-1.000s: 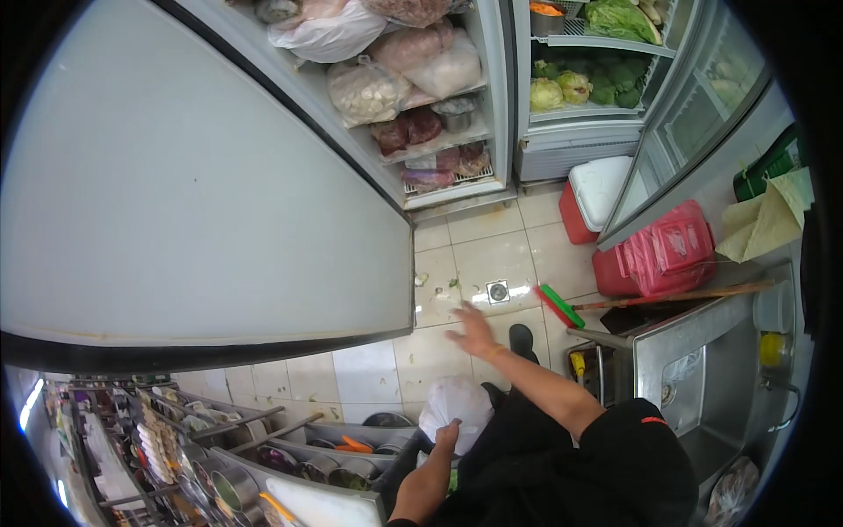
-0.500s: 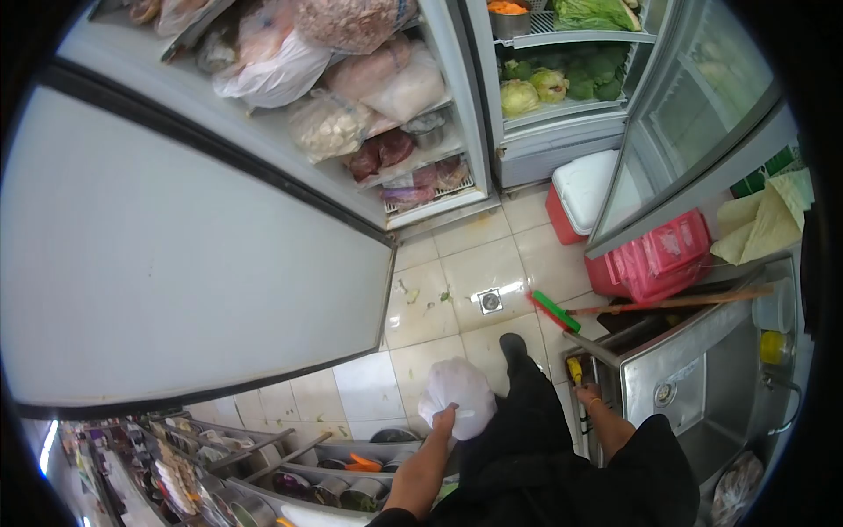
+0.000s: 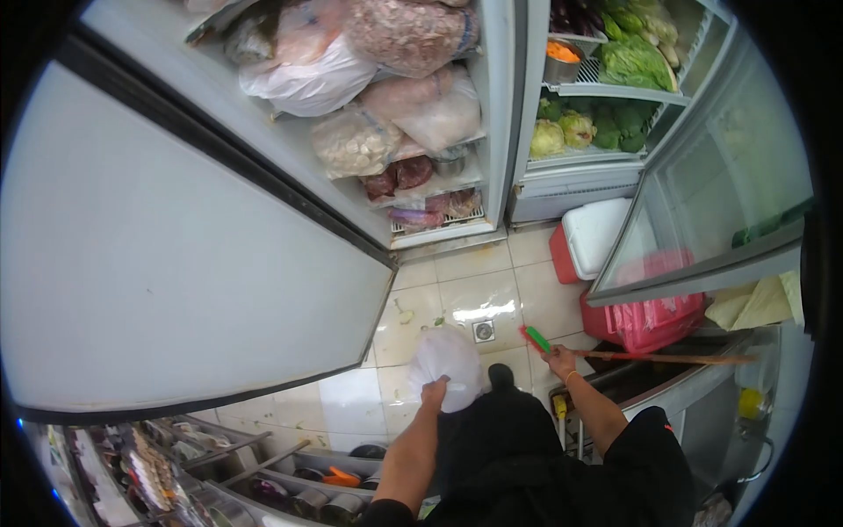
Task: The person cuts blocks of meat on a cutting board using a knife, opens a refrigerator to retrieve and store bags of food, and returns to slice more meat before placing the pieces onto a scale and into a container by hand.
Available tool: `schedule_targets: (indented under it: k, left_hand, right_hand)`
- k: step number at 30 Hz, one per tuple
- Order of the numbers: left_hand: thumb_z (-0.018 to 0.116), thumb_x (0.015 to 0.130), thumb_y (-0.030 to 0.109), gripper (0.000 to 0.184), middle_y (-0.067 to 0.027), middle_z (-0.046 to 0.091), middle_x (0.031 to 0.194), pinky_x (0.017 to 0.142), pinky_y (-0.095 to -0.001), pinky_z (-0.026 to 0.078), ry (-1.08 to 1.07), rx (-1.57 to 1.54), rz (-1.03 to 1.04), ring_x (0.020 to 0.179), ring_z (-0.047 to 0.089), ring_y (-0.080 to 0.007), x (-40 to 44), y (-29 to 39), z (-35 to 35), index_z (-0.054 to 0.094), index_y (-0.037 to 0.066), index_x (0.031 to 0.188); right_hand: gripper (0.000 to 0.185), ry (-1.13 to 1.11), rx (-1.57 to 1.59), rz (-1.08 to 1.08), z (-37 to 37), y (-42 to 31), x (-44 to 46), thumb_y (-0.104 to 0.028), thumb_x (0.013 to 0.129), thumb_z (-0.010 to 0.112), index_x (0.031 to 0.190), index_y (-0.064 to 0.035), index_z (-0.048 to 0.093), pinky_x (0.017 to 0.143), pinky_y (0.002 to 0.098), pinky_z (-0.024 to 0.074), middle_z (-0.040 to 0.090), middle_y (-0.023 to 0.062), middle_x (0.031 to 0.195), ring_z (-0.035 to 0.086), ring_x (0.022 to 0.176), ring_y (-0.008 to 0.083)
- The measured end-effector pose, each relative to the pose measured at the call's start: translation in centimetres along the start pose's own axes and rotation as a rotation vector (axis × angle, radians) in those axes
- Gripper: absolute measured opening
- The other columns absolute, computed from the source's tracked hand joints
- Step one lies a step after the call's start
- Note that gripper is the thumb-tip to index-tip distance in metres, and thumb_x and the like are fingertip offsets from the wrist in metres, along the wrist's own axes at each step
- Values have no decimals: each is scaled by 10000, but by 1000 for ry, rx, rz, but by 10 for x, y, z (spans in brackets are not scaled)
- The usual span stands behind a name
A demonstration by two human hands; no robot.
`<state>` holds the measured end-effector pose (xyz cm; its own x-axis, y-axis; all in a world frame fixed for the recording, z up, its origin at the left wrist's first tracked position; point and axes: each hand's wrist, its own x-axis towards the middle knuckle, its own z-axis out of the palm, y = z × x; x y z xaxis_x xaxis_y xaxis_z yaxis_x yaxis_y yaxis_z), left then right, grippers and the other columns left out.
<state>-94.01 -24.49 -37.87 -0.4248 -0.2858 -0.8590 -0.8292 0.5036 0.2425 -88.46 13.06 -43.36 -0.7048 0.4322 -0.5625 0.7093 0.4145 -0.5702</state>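
My left hand [image 3: 435, 393] is closed on the gathered top of a full white plastic bag [image 3: 443, 364], which hangs over the tiled floor. What fills the bag cannot be made out. My right hand [image 3: 560, 360] is stretched forward over a broom, where its green head [image 3: 536, 338] with red bristles meets the wooden handle [image 3: 667, 357]. Its fingers are partly hidden, so whether it grips the broom or only passes above it is unclear. A yellow-topped thing [image 3: 560, 406] stands below my right wrist.
An open upright freezer [image 3: 493, 140] holds bagged meat; its wide door [image 3: 193, 237] stands open at left. Beside it, an open glass-door fridge [image 3: 729, 202] holds vegetables. A red-and-white cooler [image 3: 597, 237], a pink-covered red container [image 3: 645, 316] and a sink lie right. Food pans sit lower left.
My right hand has moved forward from beside the yellow-topped thing to the broom's head end. The bag stays in my left hand, slightly farther left. The view has shifted.
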Motion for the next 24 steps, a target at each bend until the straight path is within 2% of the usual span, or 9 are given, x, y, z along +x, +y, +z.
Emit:
schedule_targets:
  k: [1, 4, 5, 7, 10, 14, 17, 20, 24]
  left_hand:
    - [580, 800, 536, 748, -302, 561, 1328, 1071, -391, 391, -8, 9, 10, 1264, 518, -394, 10, 8, -3, 623, -71, 1235]
    - [579, 795, 528, 731, -294, 592, 1292, 1061, -396, 402, 31, -7, 63, 1236, 548, -386, 50, 8, 4, 639, -76, 1202]
    - [580, 789, 524, 730, -292, 595, 1289, 1067, -395, 394, -18, -40, 64, 1236, 551, -386, 47, 21, -1, 638, -79, 1197]
    - [577, 783, 519, 730, -295, 596, 1287, 1075, -397, 382, -72, -55, 33, 1238, 552, -391, 30, 31, -15, 635, -82, 1193]
    - [567, 781, 517, 738, -309, 581, 1296, 1085, -401, 370, -51, -49, 6, 1251, 540, -401, 47, 52, -14, 624, -83, 1205]
    - [555, 777, 539, 769, -310, 540, 1348, 1108, -391, 350, -16, -30, -79, 1306, 491, -392, 111, 39, 17, 602, -63, 1253]
    - [553, 770, 560, 798, -292, 513, 1390, 1128, -385, 328, -84, 29, -88, 1345, 451, -380, 169, 15, 41, 583, -39, 1295]
    - [554, 767, 571, 807, -281, 512, 1397, 1136, -400, 317, -91, 70, -74, 1350, 441, -383, 257, -15, 85, 576, -24, 1311]
    - [562, 759, 575, 798, -280, 531, 1375, 1120, -437, 341, -133, 14, -46, 1320, 471, -400, 308, -29, 111, 587, -8, 1304]
  right_hand:
    - [452, 26, 1, 20, -20, -36, -21, -284, 796, 798, 1094, 21, 650, 825, 319, 525, 716, 133, 966, 684, 875, 217]
    - [398, 141, 170, 26, -46, -56, -63, -206, 802, 802, 1093, 16, 647, 810, 294, 520, 705, 98, 930, 665, 848, 171]
    - [349, 197, 280, -96, -28, 21, -39, -133, 806, 793, 1093, 4, 649, 793, 282, 514, 679, 54, 888, 638, 838, 135]
    - [277, 266, 290, -70, -61, -13, -98, -95, 821, 770, 1054, -6, 651, 752, 270, 498, 646, 9, 868, 591, 810, 97]
    - [200, 346, 369, -43, -72, 5, -111, -78, 845, 744, 1009, -12, 651, 730, 261, 483, 630, -9, 848, 560, 763, 86]
    - [188, 293, 248, -27, -58, 26, -75, -75, 873, 716, 1006, 22, 627, 764, 266, 491, 629, 7, 868, 586, 815, 102]
    - [151, 173, 424, -5, -50, -11, -21, -45, 895, 680, 1014, 21, 614, 764, 275, 489, 614, 1, 887, 587, 813, 117]
    - [149, 156, 462, -217, -42, -32, 44, -19, 911, 652, 1046, 17, 599, 760, 262, 483, 601, 7, 921, 584, 839, 113]
    - [195, 41, 405, -177, -40, -89, 86, -5, 921, 641, 1105, -7, 579, 747, 258, 524, 592, 31, 948, 588, 893, 110]
